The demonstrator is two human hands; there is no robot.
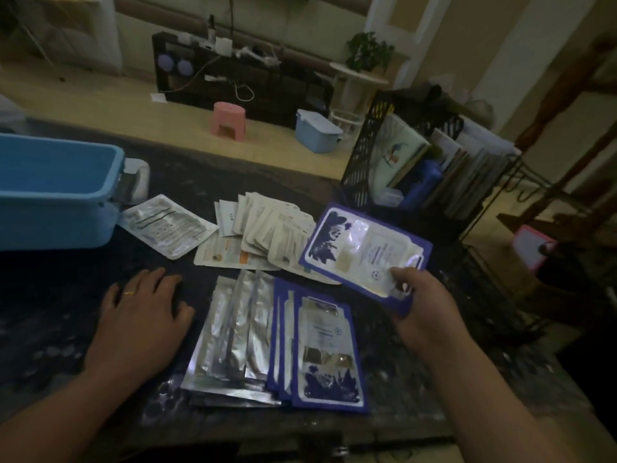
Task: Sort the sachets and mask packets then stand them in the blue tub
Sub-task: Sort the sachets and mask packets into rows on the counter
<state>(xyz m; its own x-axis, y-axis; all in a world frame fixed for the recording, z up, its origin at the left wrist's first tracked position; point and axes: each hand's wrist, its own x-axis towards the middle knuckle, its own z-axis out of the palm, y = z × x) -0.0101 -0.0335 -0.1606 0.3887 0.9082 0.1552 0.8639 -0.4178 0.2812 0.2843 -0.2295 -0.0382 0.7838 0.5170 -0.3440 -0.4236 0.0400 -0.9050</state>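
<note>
At the upper left of the frame the blue tub stands open on the dark table, and nothing shows inside it from this angle. Just beside its right end lies a single silver packet, flat and askew. Below it, at centre left, the left hand rests palm down on the table with its fingers spread, holding nothing. To its right, in the middle of the frame, a loose fan of white sachets lies above two tidier rows: a stack of silver packets, and overlapping it on the right a stack of purple mask packets. Further right, the right hand pinches one more purple packet by its near corner, thumb on top, and holds it tilted above the table. A black mesh organiser stands at the upper right. The packets look thin, light and floppy, with glossy faces that would likely slide on one another, so a single one is best held at a short edge as here. A whole stack probably wants squaring up and gripping across its width so it stands in the tub without fanning out.
</note>
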